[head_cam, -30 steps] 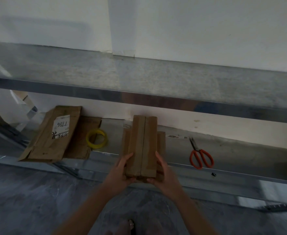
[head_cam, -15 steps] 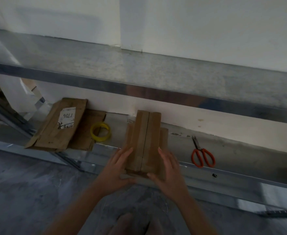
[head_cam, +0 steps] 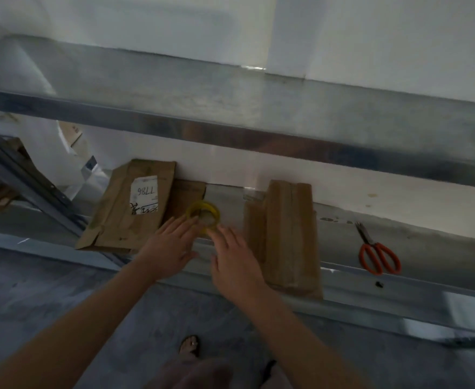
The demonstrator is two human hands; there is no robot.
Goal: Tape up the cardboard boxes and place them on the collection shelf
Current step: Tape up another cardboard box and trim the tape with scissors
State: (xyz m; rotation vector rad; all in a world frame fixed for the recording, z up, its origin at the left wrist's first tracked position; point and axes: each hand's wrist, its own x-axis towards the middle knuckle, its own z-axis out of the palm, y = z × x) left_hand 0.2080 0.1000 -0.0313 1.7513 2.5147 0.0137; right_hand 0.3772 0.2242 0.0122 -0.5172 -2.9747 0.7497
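Note:
A narrow brown cardboard box (head_cam: 288, 234) lies on the lower metal shelf (head_cam: 427, 256), its two top flaps meeting along a centre seam. Left of it sits a yellow-cored roll of tape (head_cam: 203, 214). My left hand (head_cam: 170, 245) reaches toward the roll with straight fingers, fingertips at its near left edge. My right hand (head_cam: 235, 265) is spread flat just in front of the roll, fingertips by its near right edge. Neither hand holds anything.
Flattened cardboard (head_cam: 131, 209) with a white label marked 7786 lies left of the tape. Orange-handled scissors (head_cam: 378, 255) lie on the shelf to the right. An upper metal shelf (head_cam: 258, 113) overhangs. A slanted metal frame (head_cam: 26, 178) stands at left. My sandalled foot (head_cam: 190, 345) is below.
Both hands have let go of the box, which now lies on the shelf, and moved left to the tape roll. The view has shifted left.

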